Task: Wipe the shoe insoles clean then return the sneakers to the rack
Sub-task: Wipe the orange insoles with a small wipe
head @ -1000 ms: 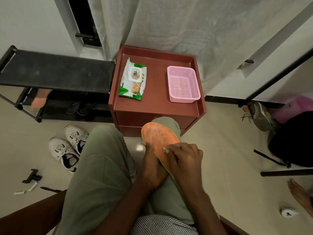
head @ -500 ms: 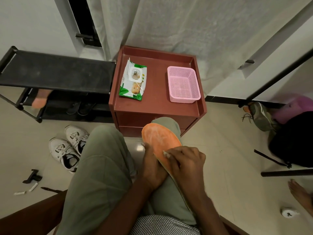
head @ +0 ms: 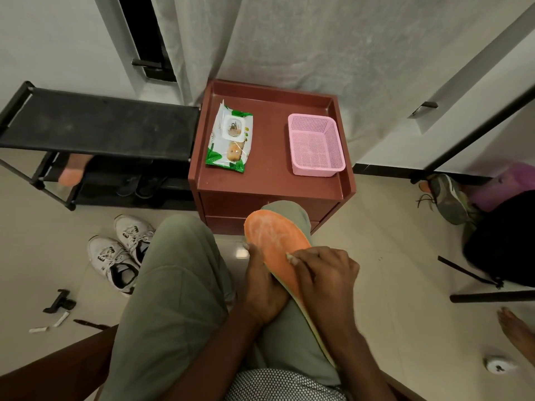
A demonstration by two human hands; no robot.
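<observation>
An orange insole lies along my right thigh, toe end pointing away from me. My left hand grips its left edge from underneath. My right hand lies on top of the insole with fingers curled round a small white wipe, only a bit of which shows at the fingertips. Two white sneakers stand on the floor to my left. The black shoe rack is at the left, with dark shoes and another orange insole on its lower shelf.
A reddish-brown cabinet in front of my knees carries a pack of wet wipes and a pink basket. On the right floor lie a grey shoe, a black bag and another person's foot.
My right hand with the wipe has slid along the insole toward me and slightly right. The left hand and insole have stayed in place.
</observation>
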